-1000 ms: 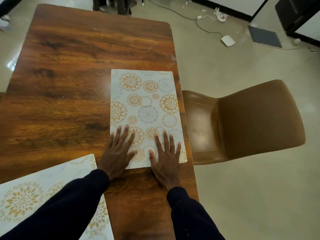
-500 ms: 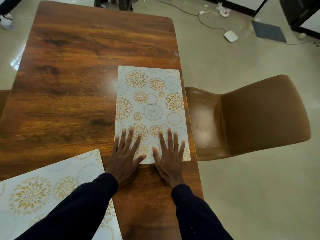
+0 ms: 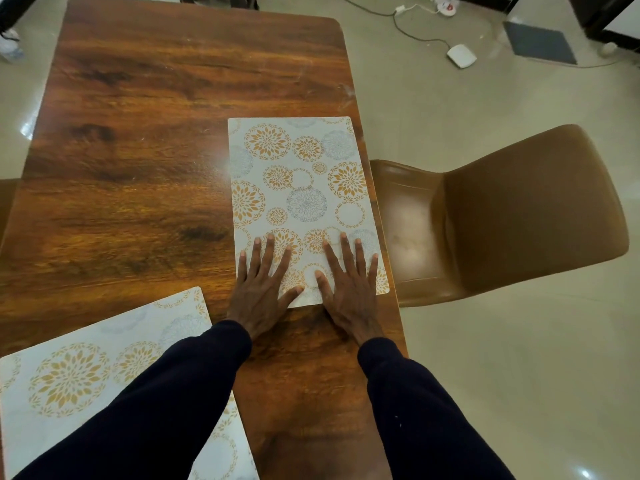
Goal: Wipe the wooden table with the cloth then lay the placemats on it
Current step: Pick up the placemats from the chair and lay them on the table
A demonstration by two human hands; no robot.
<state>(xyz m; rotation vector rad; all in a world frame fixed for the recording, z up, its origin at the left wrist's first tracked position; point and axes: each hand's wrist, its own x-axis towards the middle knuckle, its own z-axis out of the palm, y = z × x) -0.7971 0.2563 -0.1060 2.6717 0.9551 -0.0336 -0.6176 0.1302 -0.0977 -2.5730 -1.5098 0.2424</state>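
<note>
Floor point(image 3: 485, 375): pale, glossy, surrounding the furniture on all visible sides.
Wooden table point(image 3: 156, 150): dark-grained top with rounded far corners, running from near to far across the left and centre of the view.
Near-left placemat point(image 3: 69, 375): white with gold and grey floral rings, flat on the table at the near left, turned at an angle; partly covered by the left sleeve point(image 3: 156, 410).
Left hand point(image 3: 258, 296): open, palm down, fingers spread and straight; fingertips on the near left corner of the right-side placemat, heel on bare wood.
Right-side placemat point(image 3: 304, 188): same pattern, flat on the table, long side along the table's right edge, well apart from the near-left placemat.
Right hand point(image 3: 349, 292): open, palm down, fingers spread; pressed flat on the near right part of the same placemat, just beside the left hand.
Chair point(image 3: 519, 220): brown, padded, just beside the table's right edge.
Cable point(image 3: 408, 29): on the floor at far right, leading to a white box point(image 3: 461, 56).
Dark mat point(image 3: 540, 43): on the floor, right of the white box.
</note>
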